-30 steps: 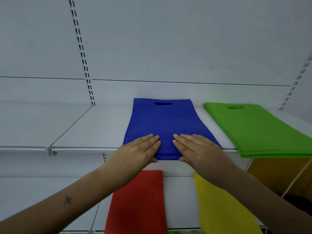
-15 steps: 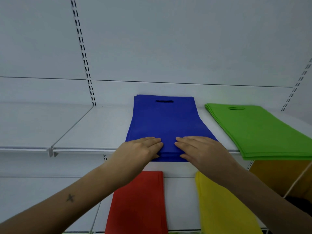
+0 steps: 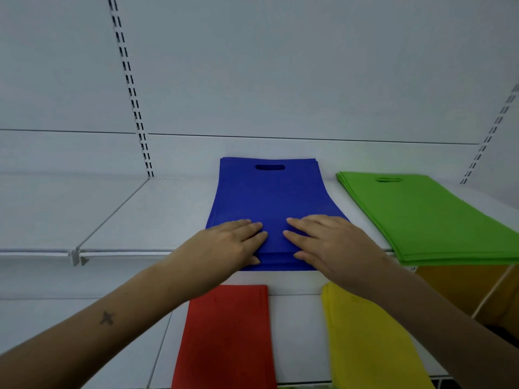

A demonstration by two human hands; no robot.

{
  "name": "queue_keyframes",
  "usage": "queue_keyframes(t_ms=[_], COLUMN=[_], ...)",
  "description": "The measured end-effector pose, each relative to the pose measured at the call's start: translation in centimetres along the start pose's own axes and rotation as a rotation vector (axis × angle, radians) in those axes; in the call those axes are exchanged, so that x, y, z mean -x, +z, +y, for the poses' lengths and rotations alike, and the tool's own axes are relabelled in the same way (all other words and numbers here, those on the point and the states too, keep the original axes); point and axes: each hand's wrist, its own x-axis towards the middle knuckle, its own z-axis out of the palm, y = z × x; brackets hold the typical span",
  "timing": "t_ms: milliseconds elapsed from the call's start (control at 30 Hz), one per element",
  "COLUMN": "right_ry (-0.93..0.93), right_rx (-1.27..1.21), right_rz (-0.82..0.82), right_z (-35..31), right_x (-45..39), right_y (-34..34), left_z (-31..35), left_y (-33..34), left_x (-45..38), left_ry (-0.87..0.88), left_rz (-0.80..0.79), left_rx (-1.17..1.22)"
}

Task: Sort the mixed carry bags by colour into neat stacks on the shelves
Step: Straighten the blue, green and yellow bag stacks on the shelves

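Blue bag stack (image 3: pixel 269 203), plain with a cut-out handle slot, lies at frame centre on the upper shelf (image 3: pixel 157 217), near edge overhanging. Left hand (image 3: pixel 233 244) and right hand (image 3: pixel 327 242) press flat on it, fingers straight, grasping nothing. No writing visible; green stack (image 3: pixel 427 217), red stack (image 3: pixel 230 338) and yellow stack (image 3: pixel 370 346) are cut off by frame edges or arms.

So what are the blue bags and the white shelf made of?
The blue bags look like thin non-woven fabric: matte, soft-edged, lying flat, with a punched handle slot. The white shelf looks like painted metal, smooth with a slight sheen and a thin folded front lip, though I can't be sure.
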Motion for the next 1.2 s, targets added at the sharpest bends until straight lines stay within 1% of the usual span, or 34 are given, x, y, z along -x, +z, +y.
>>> queue_keyframes(t_ms=[100,233,333,400,500,633,833,1000,1200], right_ry=[-0.01,-0.017,-0.035,-0.044,-0.049,-0.011,-0.003,-0.033,0.024], right_rx=[0.034,0.076,0.062,0.063,0.047,0.033,-0.026,-0.062,-0.076], right_rz=[-0.004,-0.001,0.012,0.054,0.09,0.112,0.231,0.155,0.088], right_z=[-0.1,0.0,-0.2,-0.2,-0.2,-0.1,-1.0,-1.4,-1.6], right_x=[-0.1,-0.2,-0.3,0.0,0.6,1.2,2.0,3.0,2.5], right_y=[-0.1,0.1,-0.2,-0.3,0.0,0.7,0.0,1.1,0.2], left_z=[-0.1,-0.2,-0.1,-0.1,0.5,1.2,1.3,2.2,2.3], left_y=[0.0,-0.4,-0.7,-0.7,-0.8,-0.8,-1.5,-0.3,0.4], left_x=[0.0,-0.1,0.0,0.2,0.3,0.3,1.2,2.3,2.1], left_ry=[0.006,-0.006,0.023,0.036,-0.025,-0.061,-0.076,-0.075,-0.095], left_rz=[-0.009,-0.017,0.007,0.003,0.003,0.046,0.127,0.063,0.118], left_rx=[-0.039,-0.014,-0.051,-0.051,-0.076,-0.074,-0.005,0.068,0.051])
